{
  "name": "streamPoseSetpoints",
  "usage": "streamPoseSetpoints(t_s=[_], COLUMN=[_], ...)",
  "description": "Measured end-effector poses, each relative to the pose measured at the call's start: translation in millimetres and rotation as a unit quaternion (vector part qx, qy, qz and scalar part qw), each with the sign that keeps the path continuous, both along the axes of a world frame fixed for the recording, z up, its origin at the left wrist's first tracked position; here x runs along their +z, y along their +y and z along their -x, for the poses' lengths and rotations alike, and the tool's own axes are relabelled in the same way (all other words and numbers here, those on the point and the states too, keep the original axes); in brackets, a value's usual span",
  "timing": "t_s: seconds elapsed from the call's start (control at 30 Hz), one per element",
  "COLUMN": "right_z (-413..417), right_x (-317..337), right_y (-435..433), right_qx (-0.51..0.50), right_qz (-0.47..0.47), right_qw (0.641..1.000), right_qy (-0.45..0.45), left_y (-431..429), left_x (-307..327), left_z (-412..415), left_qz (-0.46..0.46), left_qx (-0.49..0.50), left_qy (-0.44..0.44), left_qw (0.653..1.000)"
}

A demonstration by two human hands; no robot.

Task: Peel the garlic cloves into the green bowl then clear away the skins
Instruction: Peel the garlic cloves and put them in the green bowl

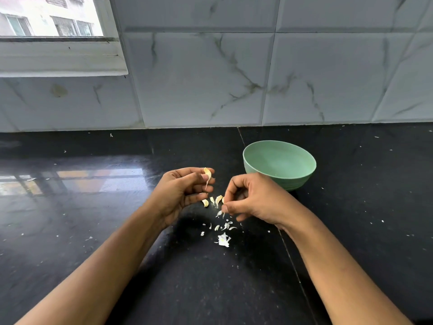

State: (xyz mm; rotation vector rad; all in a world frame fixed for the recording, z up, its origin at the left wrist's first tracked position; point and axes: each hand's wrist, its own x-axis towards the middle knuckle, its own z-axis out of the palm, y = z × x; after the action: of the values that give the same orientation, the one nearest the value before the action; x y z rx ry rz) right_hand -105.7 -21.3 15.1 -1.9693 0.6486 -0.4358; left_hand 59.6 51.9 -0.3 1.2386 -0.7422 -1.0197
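My left hand (185, 191) pinches a garlic clove (207, 174) between thumb and fingertips, a strip of skin hanging from it. My right hand (250, 200) is curled just to its right, and its fingertips pinch a small piece of skin (220, 213) low over the counter. Between the two hands lie a few unpeeled cloves (212, 201). Several torn white skins (223, 233) are scattered on the counter below the hands. The green bowl (302, 160) stands behind my right hand, and I see nothing inside it.
The black polished counter (93, 219) is flecked with tiny skin bits. A marble-tiled wall (234, 78) rises behind it, with a window (51, 19) at the upper left.
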Motion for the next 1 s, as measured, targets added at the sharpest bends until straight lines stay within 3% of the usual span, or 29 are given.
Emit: streamPoseSetpoints(t_s=[0.47,0.7,0.87,1.0], right_z=[2.0,2.6,4.2,2.8], right_x=[2.6,3.8,6.3,2.1], right_y=[-0.5,2.4,0.1,-3.4], right_qx=[-0.006,0.036,0.040,-0.016], right_qz=[0.056,0.034,-0.001,0.042], right_qw=[0.998,0.998,0.999,0.999], right_qy=[0.033,0.049,0.012,-0.024], left_y=[1.3,0.0,0.4,0.5], left_x=[-0.9,-2.9,-3.1,-2.8], left_z=[-1.8,-2.7,-2.7,-2.7], left_qz=[-0.061,-0.066,-0.069,-0.075], left_qx=[-0.031,-0.018,-0.020,-0.030], left_qy=[-0.054,-0.099,-0.125,-0.128], left_qw=[0.996,0.993,0.989,0.988])
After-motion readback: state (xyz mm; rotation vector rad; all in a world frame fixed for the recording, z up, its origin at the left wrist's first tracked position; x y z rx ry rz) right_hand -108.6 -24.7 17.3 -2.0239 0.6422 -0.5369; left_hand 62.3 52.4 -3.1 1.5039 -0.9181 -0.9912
